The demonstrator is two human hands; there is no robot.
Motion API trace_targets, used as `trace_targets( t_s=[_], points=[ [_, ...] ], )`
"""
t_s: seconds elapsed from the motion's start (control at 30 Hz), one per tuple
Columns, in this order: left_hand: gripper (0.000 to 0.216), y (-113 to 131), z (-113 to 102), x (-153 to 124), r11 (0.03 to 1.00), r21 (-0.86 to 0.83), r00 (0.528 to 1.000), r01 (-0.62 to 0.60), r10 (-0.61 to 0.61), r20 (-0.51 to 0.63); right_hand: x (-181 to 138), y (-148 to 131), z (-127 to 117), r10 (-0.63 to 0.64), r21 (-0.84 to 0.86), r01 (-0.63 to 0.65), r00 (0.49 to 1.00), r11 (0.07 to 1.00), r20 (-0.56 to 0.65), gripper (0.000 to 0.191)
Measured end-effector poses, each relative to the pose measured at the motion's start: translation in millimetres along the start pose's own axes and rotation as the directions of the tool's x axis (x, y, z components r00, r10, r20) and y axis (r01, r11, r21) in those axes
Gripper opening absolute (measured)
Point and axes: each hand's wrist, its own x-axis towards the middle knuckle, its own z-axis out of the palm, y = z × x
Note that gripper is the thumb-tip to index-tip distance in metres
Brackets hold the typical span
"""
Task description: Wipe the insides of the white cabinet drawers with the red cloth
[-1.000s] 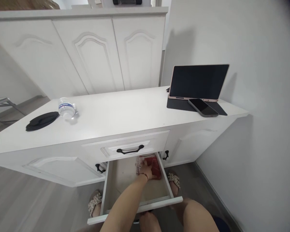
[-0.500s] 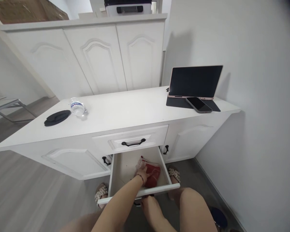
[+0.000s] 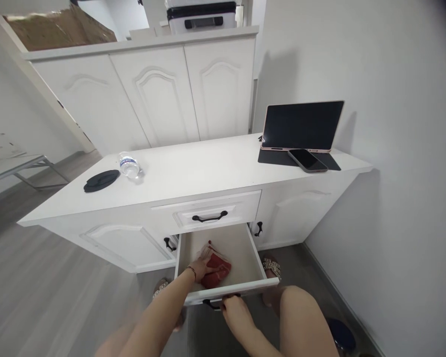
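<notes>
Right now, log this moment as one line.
Left hand: on soft red-and-white bundle | Right hand: holding curved black handle | White rectangular drawer: pulled open, bundle inside

The head camera faces down toward the drawer point(image 3: 246, 250)

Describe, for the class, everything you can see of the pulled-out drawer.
The drawer is a white, open-topped box, pulled out beneath a shut upper drawer. It has thin side walls, a pale, plain floor and a front panel; it looks like painted wood or board. A dark handle is fixed to its front, its right end held by the right grip. Inside lies a rumpled red-and-whitish bundle, with the left grip on it.
</notes>
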Motion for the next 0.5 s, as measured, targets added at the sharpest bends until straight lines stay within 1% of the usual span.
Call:
trace_targets(
  t_s=[0.07,0.1,0.17,0.23,0.3,0.4,0.5],
  points=[
    [0.085,-9.9,4.0,-7.3,0.998,0.006,0.998,0.055,-0.055,0.017,-0.3,0.6,0.2,-0.005,0.014,0.005,1.0,1.0,-0.005,0.033],
    [0.078,-14.0,5.5,-11.0,0.996,0.001,0.996,0.085,-0.085,0.016,-0.4,1.0,0.4,-0.007,0.019,0.008,1.0,1.0,-0.006,0.033],
    [0.061,-20.5,8.1,-17.5,0.99,-0.035,0.99,0.139,-0.139,-0.011,-0.6,1.9,0.6,-0.016,0.028,0.016,1.0,0.999,-0.008,0.032],
    [0.05,-24.8,9.8,-21.9,0.983,-0.069,0.984,0.169,-0.172,-0.043,-1.1,2.4,0.0,-0.02,0.031,0.021,1.0,0.999,-0.008,0.031],
    [0.048,-26.9,9.8,-24.1,0.984,-0.07,0.983,0.167,-0.171,-0.062,-2.0,2.4,-1.3,-0.023,0.035,0.023,1.0,0.999,-0.011,0.031],
    [0.049,-27.9,5.9,-25.9,0.989,-0.063,0.987,0.132,-0.137,-0.083,-3.9,2.5,-3.6,-0.02,0.049,0.02,1.0,0.999,-0.019,0.032],
    [0.049,-27.7,1.3,-30.1,0.982,-0.075,0.981,0.172,-0.178,-0.077,-5.5,3.7,-4.3,-0.02,0.074,0.021,1.0,0.997,-0.024,0.03]
  ],
)
